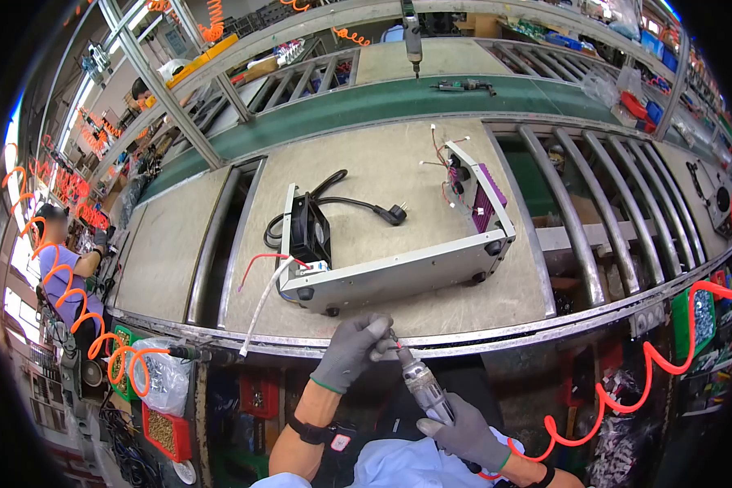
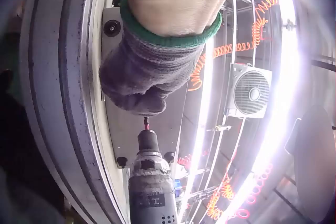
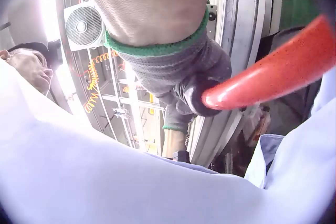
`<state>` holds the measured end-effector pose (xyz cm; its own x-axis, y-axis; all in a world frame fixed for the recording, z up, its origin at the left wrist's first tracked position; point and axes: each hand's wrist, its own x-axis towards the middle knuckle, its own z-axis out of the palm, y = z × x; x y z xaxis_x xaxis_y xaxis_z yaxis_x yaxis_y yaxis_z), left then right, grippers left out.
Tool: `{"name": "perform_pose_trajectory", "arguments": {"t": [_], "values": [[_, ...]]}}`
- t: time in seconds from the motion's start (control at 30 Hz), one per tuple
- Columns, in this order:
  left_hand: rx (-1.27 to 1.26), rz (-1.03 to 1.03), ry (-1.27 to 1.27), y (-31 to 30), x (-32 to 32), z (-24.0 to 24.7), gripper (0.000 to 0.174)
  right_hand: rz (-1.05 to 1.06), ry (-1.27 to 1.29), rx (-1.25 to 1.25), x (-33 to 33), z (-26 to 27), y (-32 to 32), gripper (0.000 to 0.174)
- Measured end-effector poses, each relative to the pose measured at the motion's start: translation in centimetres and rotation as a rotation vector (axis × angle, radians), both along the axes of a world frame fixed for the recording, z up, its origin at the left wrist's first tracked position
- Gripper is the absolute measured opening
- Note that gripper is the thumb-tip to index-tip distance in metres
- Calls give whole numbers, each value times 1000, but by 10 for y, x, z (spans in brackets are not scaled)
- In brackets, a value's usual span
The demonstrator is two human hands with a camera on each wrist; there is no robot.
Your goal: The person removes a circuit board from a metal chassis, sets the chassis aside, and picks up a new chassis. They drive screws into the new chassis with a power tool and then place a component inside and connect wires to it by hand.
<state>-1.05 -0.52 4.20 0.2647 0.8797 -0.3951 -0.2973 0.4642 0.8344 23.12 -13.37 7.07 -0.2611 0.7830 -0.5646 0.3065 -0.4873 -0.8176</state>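
Note:
My gloved right hand [image 1: 466, 431] grips the body of an air screwdriver [image 1: 424, 389], its nose pointing up and left to my other hand. Gloved too, my left hand [image 1: 351, 351] has its fingers curled at the end of the red-banded bit [image 2: 147, 125], where it pinches a small dark piece; what that is, I cannot tell. Just beyond both hands, on the bench, stands an open metal chassis [image 1: 398, 275] with black feet toward me. A black fan [image 1: 307, 230] sits at its left end, a purple heat sink [image 1: 490, 199] at its right.
A black power cord [image 1: 350, 201] with a plug lies behind the chassis front. Steel rollers [image 1: 573, 220] flank the bench plate [image 1: 366, 150]. An orange coiled hose [image 1: 602, 398] runs to the screwdriver. Lower left are a red bin [image 1: 185, 439] of small parts and a plastic bag [image 1: 163, 370].

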Motion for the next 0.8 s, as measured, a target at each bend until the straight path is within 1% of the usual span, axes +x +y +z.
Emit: {"name": "perform_pose_trajectory", "arguments": {"t": [0.13, 0.17, 0.23, 0.33, 0.37, 0.43, 0.47, 0.53, 0.57, 0.67, 0.77, 0.8], "values": [[2, -30, 74, -4, -8, -5, 27, 38, 0, -15, -1, -4, -2, 51], [-2, -39, 100, -6, -10, -6, 26, 46, 52, -77, 0, -3, -1, 51], [13, -75, 11, -8, -14, -10, 27, 57, 154, -203, 4, 3, 3, 49], [26, -104, -157, -10, -23, -22, 28, 27, 533, -457, 12, -9, 7, 45], [30, -112, -220, -11, -23, -25, 29, 26, 522, -450, 13, -9, 7, 44], [45, -57, -125, -12, -18, -18, 30, 26, 503, -432, 11, -7, 9, 41], [53, -28, -77, -12, -13, -13, 31, 24, 401, -347, 7, -4, 8, 41], [58, -14, 224, -10, -3, 1, 27, 23, 196, -175, 0, 4, 7, 39], [59, -7, 376, -8, 2, 5, 26, -3, 192, -175, 0, 3, 9, 39], [935, 118, 1288, 2, 6, -19, 18, -70, 169, -177, 2, -1, 16, 37], [944, 66, 1433, 10, 13, -28, 13, -114, 198, -163, 2, -8, 19, 36], [955, 87, 1460, 9, 13, -27, 12, -105, 194, -178, 1, -6, 21, 36]]}}
